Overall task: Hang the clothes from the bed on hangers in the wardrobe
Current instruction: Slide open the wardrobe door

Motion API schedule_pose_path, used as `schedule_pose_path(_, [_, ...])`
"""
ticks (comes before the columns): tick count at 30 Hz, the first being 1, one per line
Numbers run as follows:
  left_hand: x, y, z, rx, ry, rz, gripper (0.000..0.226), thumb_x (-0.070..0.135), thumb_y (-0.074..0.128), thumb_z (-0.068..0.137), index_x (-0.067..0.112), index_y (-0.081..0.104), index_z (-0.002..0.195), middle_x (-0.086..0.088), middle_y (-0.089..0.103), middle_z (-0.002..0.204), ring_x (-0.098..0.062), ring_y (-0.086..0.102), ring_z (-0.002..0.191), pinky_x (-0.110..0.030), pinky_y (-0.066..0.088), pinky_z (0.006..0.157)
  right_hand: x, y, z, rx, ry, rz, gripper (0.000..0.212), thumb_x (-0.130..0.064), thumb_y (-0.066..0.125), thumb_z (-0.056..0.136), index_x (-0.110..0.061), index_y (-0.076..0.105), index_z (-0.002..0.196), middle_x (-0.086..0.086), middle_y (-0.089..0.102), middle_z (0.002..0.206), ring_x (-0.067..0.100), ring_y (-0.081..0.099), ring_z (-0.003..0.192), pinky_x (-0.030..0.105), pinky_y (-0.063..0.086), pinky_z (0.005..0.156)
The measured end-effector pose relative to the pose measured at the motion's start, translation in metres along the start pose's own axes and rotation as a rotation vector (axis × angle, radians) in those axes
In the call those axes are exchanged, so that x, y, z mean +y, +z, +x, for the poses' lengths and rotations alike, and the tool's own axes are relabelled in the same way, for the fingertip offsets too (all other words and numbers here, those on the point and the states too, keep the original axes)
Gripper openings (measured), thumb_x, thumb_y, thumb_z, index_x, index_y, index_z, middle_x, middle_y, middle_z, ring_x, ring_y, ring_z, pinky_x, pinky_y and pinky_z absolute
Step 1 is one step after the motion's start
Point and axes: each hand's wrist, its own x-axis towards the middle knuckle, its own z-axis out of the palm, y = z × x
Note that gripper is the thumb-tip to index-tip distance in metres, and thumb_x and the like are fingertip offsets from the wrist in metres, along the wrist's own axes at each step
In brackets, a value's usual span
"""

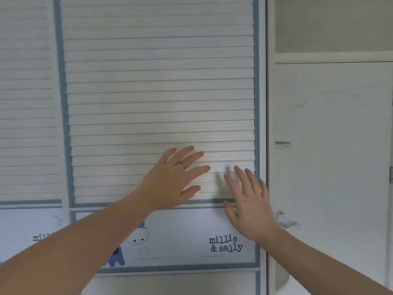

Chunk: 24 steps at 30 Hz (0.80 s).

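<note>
Nearest the camera two bare forearms reach forward and upward, the left crossing in from the lower left, the right from the lower right. The left hand [174,182], a thin ring [183,165] on one finger, lies with fingers straight and spread against the white slatted wardrobe door [157,81]. The right hand [251,207] is flat too, fingers straight and close together, pointing up. The shadow they throw on the slats suggests it is at the surface or just off it - I cannot tell which. Neither grip has hold of anything; both are fully open, palms toward the door. The door stands upright, its long axis vertical, and its blue-grey right edge strip [256,103] runs just beside the right hand, so that hand is the nearer to the edge. The move probably turns on this - a flat push sideways to slide the panel left. Below the hands is a pale printed panel [187,237] with a small cartoon figure and lettering. A second slatted door [25,103] stands to the left. To the right is a plain white room door [331,145] with a metal lever handle [286,223]. The clothes, bed and hangers are not in view; the wardrobe looks closed.
</note>
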Motion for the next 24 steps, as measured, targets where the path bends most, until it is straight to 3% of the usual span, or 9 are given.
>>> schedule_pose_path(6, [0.001, 0.045, 0.039, 0.106, 0.003, 0.066, 0.048, 0.043, 0.053, 0.096, 0.028, 0.055, 0.142, -0.006, 0.034, 0.16, -0.033, 0.029, 0.148, -0.055, 0.027, 0.116, 0.029, 0.033, 0.032, 0.027, -0.118, -0.032, 0.064, -0.035, 0.045, 0.088, -0.021, 0.034, 0.15, 0.01, 0.018, 0.16, 0.036, 0.014, 0.147, 0.058, 0.019, 0.115])
schedule_pose_path(12, [-0.006, 0.078, 0.046, 0.167, -0.028, 0.067, 0.054, 0.04, 0.055, 0.095, 0.025, 0.05, 0.146, -0.006, 0.03, 0.162, -0.034, 0.026, 0.149, -0.057, 0.026, 0.116, 0.037, 0.061, 0.049, 0.128, -0.156, -0.068, 0.064, -0.042, 0.048, 0.095, -0.019, 0.032, 0.152, 0.013, 0.012, 0.163, 0.039, 0.006, 0.149, 0.061, 0.014, 0.116])
schedule_pose_path(18, [-0.012, 0.093, 0.045, 0.232, -0.019, 0.064, 0.056, 0.042, 0.053, 0.096, 0.027, 0.045, 0.15, -0.005, 0.031, 0.161, -0.032, 0.024, 0.151, -0.059, 0.027, 0.115, 0.037, 0.073, 0.062, 0.277, -0.201, -0.128, 0.064, -0.051, 0.048, 0.095, -0.021, 0.037, 0.15, 0.012, 0.021, 0.16, 0.039, 0.015, 0.148, 0.065, 0.017, 0.113])
schedule_pose_path(24, [-0.022, 0.099, 0.037, 0.274, -0.004, 0.084, 0.057, 0.044, 0.053, 0.096, 0.028, 0.043, 0.15, -0.003, 0.031, 0.161, -0.029, 0.025, 0.151, -0.059, 0.026, 0.116, 0.034, 0.084, 0.063, 0.343, -0.245, -0.165, 0.065, -0.047, 0.05, 0.094, -0.018, 0.036, 0.15, 0.014, 0.024, 0.159, 0.04, 0.017, 0.147, 0.067, 0.018, 0.111])
